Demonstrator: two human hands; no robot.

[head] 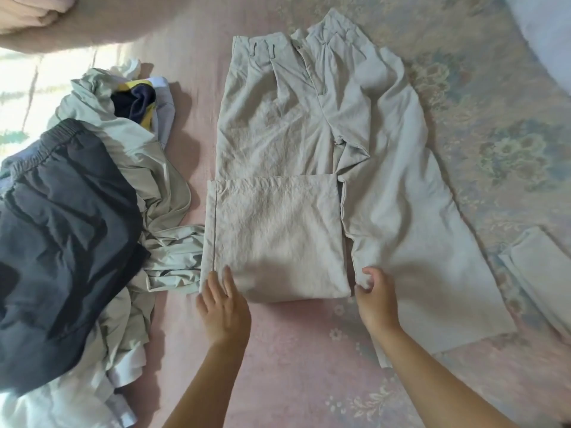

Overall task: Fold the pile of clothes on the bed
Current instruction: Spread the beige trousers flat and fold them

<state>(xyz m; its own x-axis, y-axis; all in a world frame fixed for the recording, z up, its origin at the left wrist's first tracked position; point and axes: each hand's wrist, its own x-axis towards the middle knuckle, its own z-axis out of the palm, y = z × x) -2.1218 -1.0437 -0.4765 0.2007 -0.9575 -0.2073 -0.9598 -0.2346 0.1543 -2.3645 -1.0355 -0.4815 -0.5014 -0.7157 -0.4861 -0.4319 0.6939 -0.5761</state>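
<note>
Beige trousers [278, 118] lie flat on the bed, waistband at the far end. Their left leg is folded up on itself, its hem lying across the thigh. The right leg [417, 242] stretches out towards me. My left hand [224, 307] rests with straight fingers on the near left corner of the folded leg. My right hand [375, 299] has its fingers curled and pinches the inner edge of the right leg. A pile of unfolded clothes [92, 227] lies to the left, with dark blue shorts [61, 242] on top.
The bed has a pink floral sheet [309, 366]. A folded pale garment [543, 273] lies at the right edge. A pink pillow or blanket [46, 20] sits at the far left, and a pale one [547, 35] at the far right.
</note>
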